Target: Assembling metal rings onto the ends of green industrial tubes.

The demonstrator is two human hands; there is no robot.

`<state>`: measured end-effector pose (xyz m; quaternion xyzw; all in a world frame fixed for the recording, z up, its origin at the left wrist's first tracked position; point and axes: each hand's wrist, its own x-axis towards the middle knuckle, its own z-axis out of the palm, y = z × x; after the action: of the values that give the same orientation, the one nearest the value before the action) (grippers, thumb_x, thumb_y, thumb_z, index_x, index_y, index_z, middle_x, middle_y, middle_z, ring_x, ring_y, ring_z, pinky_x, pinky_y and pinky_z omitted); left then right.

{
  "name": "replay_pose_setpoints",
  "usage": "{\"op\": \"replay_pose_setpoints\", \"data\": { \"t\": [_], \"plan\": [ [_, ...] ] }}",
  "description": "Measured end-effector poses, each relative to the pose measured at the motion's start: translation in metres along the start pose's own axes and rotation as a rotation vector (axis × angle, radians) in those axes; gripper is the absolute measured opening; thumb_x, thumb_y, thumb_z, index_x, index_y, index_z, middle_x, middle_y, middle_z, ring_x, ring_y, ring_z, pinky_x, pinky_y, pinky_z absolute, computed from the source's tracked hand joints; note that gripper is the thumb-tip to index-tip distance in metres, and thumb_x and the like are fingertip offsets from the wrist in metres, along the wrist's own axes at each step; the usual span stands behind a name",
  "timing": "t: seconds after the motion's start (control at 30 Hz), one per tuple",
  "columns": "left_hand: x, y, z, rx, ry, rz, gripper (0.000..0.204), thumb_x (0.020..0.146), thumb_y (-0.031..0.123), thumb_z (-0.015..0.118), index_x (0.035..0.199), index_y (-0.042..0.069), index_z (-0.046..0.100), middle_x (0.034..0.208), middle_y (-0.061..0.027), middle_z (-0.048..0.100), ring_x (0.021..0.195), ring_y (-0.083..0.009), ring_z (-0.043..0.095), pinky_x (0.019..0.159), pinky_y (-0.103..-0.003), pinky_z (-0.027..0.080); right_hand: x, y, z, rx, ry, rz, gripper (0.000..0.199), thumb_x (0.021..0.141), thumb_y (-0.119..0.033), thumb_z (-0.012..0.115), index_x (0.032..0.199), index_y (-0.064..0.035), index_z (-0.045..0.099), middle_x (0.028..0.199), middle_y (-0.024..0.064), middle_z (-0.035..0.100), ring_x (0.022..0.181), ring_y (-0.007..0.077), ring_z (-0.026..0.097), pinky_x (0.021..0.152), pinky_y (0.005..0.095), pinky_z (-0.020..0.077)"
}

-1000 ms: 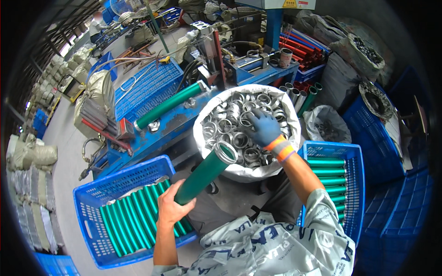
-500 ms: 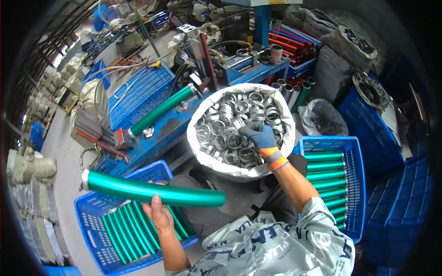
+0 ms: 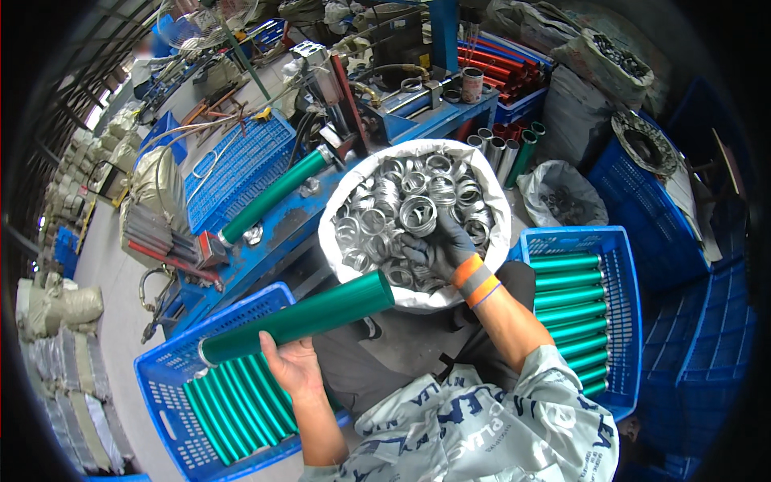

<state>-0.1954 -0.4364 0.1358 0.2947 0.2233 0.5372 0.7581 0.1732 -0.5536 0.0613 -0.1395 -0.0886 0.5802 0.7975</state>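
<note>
A long green metal tube [image 3: 301, 315] rests in my bare left hand [image 3: 295, 365], thumb against its side and the fingers under it. Its open end tilts up beside the rim of a white sack [image 3: 331, 233] full of silver metal rings. A collar shows at the tube's lower left end. My right hand [image 3: 446, 251], in a dark glove with an orange and grey cuff, is over the sack and pinches a silver metal ring [image 3: 419, 230]. Whether the pinch takes in more than one ring I cannot tell.
Blue crates of green tubes stand at left [image 3: 148, 394] and right [image 3: 630, 321]. Beyond the sack is a blue machine bench [image 3: 277, 221] with another green tube [image 3: 277, 193] set in it. Upright tubes [image 3: 495, 153] and a small bag [image 3: 554, 181] sit behind the right crate.
The green tube has swung so its right end points up toward the sack, its left end lower. My right hand has picked a ring out of the pile and turned it upward.
</note>
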Motion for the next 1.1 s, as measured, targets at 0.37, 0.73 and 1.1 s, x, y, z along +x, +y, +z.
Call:
{"op": "replay_pose_setpoints", "data": {
  "t": [0.37,0.73,1.1],
  "plan": [
    [0.015,-0.035,0.023,-0.037,-0.006,-0.009,0.061,0.114,0.042,0.074,0.158,0.002,0.059,0.153,-0.0202,0.07,0.141,-0.0345,0.07,0.12,-0.051,0.061,-0.027,0.005,0.03,-0.556,0.009,-0.169,0.016,0.104,-0.016,0.077,0.107,-0.0008,0.081,0.13,0.0105,0.079,0.107,0.0178,0.079,0.092,0.0358,0.067],
    [0.01,-0.028,0.02,0.081,0.008,0.054,0.065,0.113,0.042,0.076,0.161,0.003,0.057,0.155,-0.0205,0.069,0.145,-0.0351,0.068,0.122,-0.053,0.06,-0.034,0.009,0.073,-0.737,-0.051,-0.162,0.062,0.092,0.002,0.089,0.151,0.0015,0.07,0.134,0.0083,0.08,0.12,0.0166,0.076,0.108,0.0356,0.0633],
    [0.013,-0.032,0.013,0.111,-0.043,0.084,0.06,0.113,0.039,0.075,0.159,0.003,0.059,0.152,-0.0195,0.071,0.14,-0.0348,0.072,0.119,-0.052,0.063,-0.038,0.004,0.08,-0.826,0.048,-0.15,0.063,0.09,0.002,0.092,0.149,0.006,0.069,0.132,0.0107,0.08,0.117,0.017,0.078,0.104,0.034,0.0653]
  ]
}}
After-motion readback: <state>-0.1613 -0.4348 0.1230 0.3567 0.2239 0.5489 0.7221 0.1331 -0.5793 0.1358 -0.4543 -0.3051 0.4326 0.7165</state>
